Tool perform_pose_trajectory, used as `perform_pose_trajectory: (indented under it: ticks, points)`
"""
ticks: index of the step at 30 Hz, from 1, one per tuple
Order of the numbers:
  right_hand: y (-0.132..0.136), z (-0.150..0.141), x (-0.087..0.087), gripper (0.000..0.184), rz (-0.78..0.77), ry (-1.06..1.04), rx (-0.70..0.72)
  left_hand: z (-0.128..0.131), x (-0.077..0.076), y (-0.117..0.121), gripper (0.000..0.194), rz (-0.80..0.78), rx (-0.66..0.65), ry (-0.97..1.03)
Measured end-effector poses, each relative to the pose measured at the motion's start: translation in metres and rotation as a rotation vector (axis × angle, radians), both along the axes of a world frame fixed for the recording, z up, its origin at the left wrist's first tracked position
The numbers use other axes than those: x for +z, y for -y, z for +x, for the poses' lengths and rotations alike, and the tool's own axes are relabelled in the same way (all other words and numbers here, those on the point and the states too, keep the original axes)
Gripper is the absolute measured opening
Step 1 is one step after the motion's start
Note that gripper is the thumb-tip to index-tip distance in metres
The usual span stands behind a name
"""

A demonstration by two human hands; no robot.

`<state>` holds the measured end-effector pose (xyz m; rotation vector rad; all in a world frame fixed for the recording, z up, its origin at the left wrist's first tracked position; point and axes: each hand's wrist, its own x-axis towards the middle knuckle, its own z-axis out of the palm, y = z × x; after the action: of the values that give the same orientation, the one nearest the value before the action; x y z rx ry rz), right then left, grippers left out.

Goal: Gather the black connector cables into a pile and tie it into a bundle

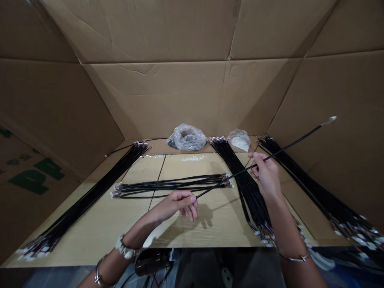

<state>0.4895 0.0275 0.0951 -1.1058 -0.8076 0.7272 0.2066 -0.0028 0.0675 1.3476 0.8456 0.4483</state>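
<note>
We have a pale wood-grain worktop (222, 228) before us, and our landmark is the crosswise bundle of black cables (172, 187) at its middle. Left of that bundle, a long cable bundle (99, 188) lies diagonally. To its right lies a second cable bundle (243, 184), then a third cable bundle (303, 180). Beyond the landmark, near the cardboard wall (156, 100), sit a crumpled clear plastic bag (187, 137) and a smaller clear bag (239, 140) holding something white.

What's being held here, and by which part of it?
One black cable, held in both hands: the right hand grips it partway along, its white-tipped end sticking out beyond, and the left hand appears to hold the other end, hidden by the fingers.
</note>
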Motion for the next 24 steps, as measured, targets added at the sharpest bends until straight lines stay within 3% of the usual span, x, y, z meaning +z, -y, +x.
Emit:
perform_pose_trajectory:
  ticks: [5,13,18,24]
  points:
    - [0.000,-0.003,-0.004,0.041,0.009,-0.049,0.019,-0.007,0.002,0.004,0.045,-0.008,0.045,0.007]
    - [0.004,-0.003,-0.010,0.045,0.003,-0.166,0.064,-0.041,0.005,0.014,0.041,0.088,0.369,0.024]
    - [0.013,0.004,-0.019,0.038,0.013,-0.243,0.160,-0.085,0.002,0.017,0.042,0.138,0.723,-0.035]
    - [0.023,0.008,-0.040,0.041,-0.057,-0.317,0.112,-0.155,-0.011,0.022,0.035,0.064,1.213,0.024]
